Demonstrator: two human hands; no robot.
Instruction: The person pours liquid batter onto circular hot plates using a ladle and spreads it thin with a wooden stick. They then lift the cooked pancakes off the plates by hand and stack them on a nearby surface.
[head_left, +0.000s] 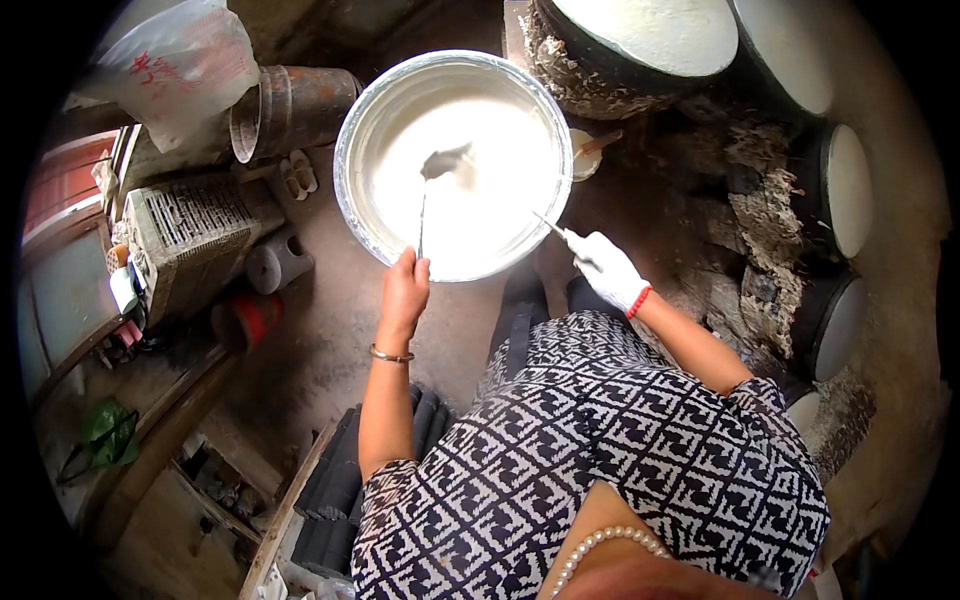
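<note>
A wide round metal tub (352, 217) holds white liquid, brightly lit. My bare left hand (406, 289) is closed on the handle of a ladle (422, 217) at the tub's near edge; the ladle's dark bowl lies over the liquid. In a white glove with a red cuff, my right hand (604, 268) grips a thin stick-like tool (550, 224), whose tip reaches over the tub's right rim. What kind of tool it is I cannot tell. Part of a small bowl (584, 166) with a brown handle-like piece shows behind the tub's right side.
Several dark round pans with pale tops, such as this pan (849, 191), line the right on a crusted stove (765, 225). To the left are a rusty metal barrel (300, 105), a grey stool (276, 264) and a red bucket (247, 319). Black coal briquettes (334, 487) lie near my left elbow.
</note>
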